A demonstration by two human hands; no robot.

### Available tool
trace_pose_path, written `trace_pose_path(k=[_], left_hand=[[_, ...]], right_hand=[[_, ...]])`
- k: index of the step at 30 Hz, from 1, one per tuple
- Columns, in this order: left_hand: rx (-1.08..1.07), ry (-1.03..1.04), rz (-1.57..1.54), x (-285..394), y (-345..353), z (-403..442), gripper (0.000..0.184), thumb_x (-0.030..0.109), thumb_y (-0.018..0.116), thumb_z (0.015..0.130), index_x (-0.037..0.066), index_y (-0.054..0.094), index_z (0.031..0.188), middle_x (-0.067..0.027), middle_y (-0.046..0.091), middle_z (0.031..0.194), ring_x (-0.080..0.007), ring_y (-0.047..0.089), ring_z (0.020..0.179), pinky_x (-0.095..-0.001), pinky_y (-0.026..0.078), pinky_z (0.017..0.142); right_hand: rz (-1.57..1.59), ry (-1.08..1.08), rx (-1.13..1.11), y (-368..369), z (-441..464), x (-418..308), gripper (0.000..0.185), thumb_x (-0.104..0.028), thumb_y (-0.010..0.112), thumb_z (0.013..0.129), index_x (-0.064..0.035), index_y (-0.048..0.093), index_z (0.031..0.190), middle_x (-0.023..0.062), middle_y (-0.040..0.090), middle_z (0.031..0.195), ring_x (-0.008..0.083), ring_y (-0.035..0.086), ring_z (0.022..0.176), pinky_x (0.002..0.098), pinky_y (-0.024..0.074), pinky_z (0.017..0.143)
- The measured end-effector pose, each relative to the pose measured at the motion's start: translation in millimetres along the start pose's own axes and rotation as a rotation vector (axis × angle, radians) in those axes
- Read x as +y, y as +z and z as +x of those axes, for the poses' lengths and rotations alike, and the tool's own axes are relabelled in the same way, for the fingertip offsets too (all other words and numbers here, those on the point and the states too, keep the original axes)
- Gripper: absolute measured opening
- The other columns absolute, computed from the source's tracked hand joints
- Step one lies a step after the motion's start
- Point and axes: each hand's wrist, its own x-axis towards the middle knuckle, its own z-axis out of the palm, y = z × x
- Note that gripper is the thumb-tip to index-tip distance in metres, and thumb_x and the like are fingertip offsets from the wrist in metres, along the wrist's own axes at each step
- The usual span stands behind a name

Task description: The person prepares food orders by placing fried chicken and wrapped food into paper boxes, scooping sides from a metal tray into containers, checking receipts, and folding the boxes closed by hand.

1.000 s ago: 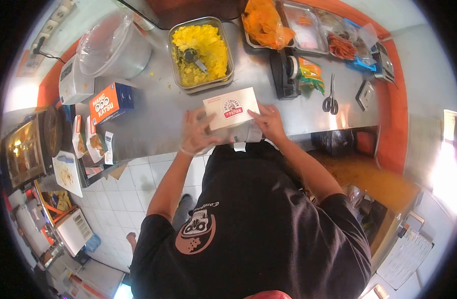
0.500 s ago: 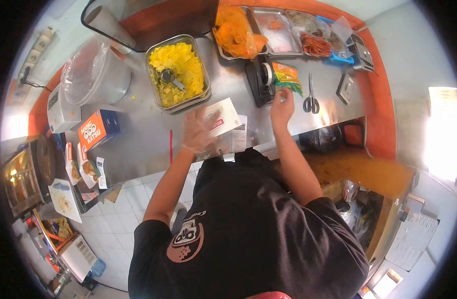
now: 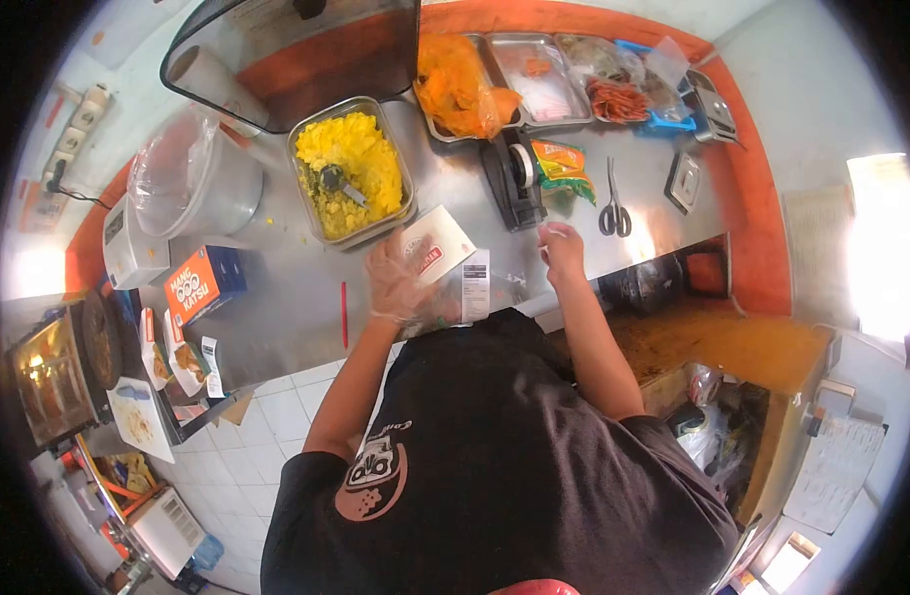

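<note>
My left hand (image 3: 394, 280), slightly blurred, is on the left part of a white card or flat box (image 3: 453, 243) with red print and holds it near the counter's front edge. Beside the card lie clear plastic and a printed paper slip (image 3: 476, 286), close to my left thumb. My right hand (image 3: 562, 248) is closed in a pinch just in front of the black tape dispenser (image 3: 507, 183); what its fingertips hold is too small to make out. A green and orange packet (image 3: 564, 171) lies right of the dispenser, with dark scissors (image 3: 614, 210) beyond it.
A tray of yellow food (image 3: 351, 169) with a black-headed tool stands behind the card. Orange food in plastic (image 3: 455, 84) and a tray (image 3: 539, 79) are at the back. A red stick (image 3: 344, 313), a bucket (image 3: 202, 178) and an orange-blue box (image 3: 202, 285) are left.
My right hand has left the card and moved right to the tape dispenser, then down to its front end. My left hand stays by the card, and the card has tilted. The view has shifted.
</note>
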Motion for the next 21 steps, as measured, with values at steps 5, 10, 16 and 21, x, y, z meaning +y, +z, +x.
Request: trace_pose_path(k=[5,10,16,21], left_hand=[[-0.172,-0.156,0.007,10,-11,13,0.096,0.055,0.074,0.063,0.015,0.045,0.146,-0.0199,0.045,0.133,-0.0400,0.046,0.114,-0.0533,0.036,0.098],[-0.215,-0.215,-0.067,5,-20,23,0.104,0.061,0.071,0.067,0.006,0.038,0.149,-0.0222,0.051,0.130,-0.0414,0.052,0.112,-0.0529,0.039,0.096],[-0.044,-0.235,-0.150,0,-8,17,0.108,0.060,0.074,0.065,0.002,0.036,0.148,-0.0239,0.058,0.120,-0.0429,0.059,0.102,-0.0530,0.047,0.085],[0.023,-0.382,-0.331,9,-23,23,0.108,0.047,0.081,0.066,0.000,0.030,0.149,-0.0241,0.061,0.115,-0.0378,0.062,0.102,-0.0463,0.050,0.086]], right_hand=[[-0.436,-0.309,-0.021,1,33,14,0.005,-0.006,0.070,0.084,-0.0018,0.070,0.087,0.0058,0.067,0.071,0.0136,0.062,0.064,0.0288,0.0482,0.056],[-0.810,-0.329,0.005,-7,38,36,0.010,-0.009,0.072,0.082,0.0006,0.073,0.085,0.0089,0.069,0.070,0.0147,0.066,0.068,0.0294,0.0526,0.063],[-0.485,-0.529,-0.647,81,-75,-7,0.022,-0.012,0.076,0.080,-0.0006,0.066,0.096,0.0087,0.067,0.076,0.0151,0.064,0.066,0.0316,0.0508,0.060],[-0.613,-0.603,-0.420,120,-105,3,0.033,-0.015,0.083,0.075,-0.0022,0.053,0.081,0.0087,0.063,0.070,0.0145,0.061,0.062,0.0328,0.0486,0.056]])
